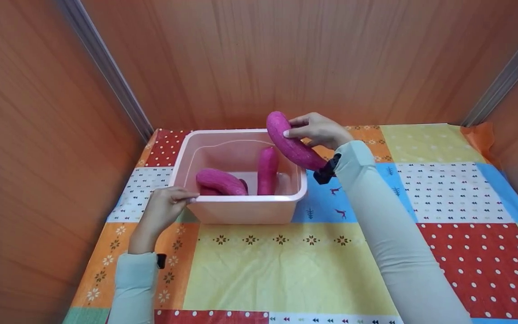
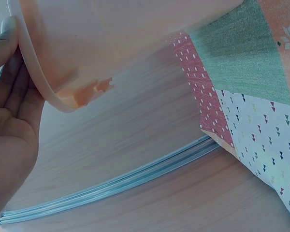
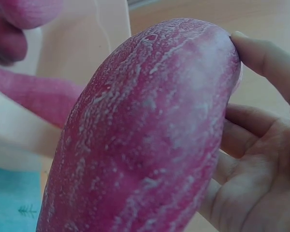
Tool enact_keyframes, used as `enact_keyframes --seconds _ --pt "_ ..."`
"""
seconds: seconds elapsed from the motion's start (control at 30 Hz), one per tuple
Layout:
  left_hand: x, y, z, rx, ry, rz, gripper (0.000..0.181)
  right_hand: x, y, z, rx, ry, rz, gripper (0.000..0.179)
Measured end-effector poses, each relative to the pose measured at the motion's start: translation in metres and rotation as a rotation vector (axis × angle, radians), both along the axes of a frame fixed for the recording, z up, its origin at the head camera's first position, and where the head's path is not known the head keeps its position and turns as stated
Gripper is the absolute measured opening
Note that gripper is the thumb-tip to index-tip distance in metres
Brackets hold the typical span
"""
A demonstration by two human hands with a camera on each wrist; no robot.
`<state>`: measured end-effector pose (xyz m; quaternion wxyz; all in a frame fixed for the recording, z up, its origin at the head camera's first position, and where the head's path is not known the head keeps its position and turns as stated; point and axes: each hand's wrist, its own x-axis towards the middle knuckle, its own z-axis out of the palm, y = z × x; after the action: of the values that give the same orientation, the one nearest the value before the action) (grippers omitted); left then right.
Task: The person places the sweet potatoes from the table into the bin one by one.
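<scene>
My left hand pinches the near left corner of the rim of a pale pink plastic bin. The left wrist view has the thumb on one side of that rim and the fingers on the other. Above the bin's right side, my right hand holds a long, curved magenta vegetable between thumb and fingers. Pale streaks run along its skin in the right wrist view, and its lower end overlaps my wrist in the head view. Inside the bin, a similar vegetable leans upright, and another lies at the left.
A patchwork-print cloth covers the table under the bin. Wood-grain panels stand behind and at both sides, with grey metal strips at the corners. An orange cloth flap bunches up at the far right.
</scene>
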<state>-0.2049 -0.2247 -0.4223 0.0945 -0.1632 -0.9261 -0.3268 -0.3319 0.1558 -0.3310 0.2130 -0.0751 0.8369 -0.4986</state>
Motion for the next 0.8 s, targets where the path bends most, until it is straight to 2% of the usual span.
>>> enact_keyframes --seconds 0.13,0.33,0.63,0.8 --pt "0.0 0.001 -0.001 -0.003 0.025 -0.007 0.019 -0.002 -0.006 0.0 -0.014 -0.006 0.011 0.064" --pt "0.0 0.001 -0.001 0.002 0.019 -0.003 0.019 -0.005 -0.016 0.002 -0.005 0.009 0.021 0.063" --pt "0.0 0.001 0.001 0.006 -0.025 0.021 0.019 -0.01 -0.034 0.004 -0.039 -0.018 0.027 0.066" --pt "0.0 0.0 0.001 0.003 -0.039 0.011 0.019 -0.011 -0.042 0.002 -0.061 -0.037 0.02 0.064"
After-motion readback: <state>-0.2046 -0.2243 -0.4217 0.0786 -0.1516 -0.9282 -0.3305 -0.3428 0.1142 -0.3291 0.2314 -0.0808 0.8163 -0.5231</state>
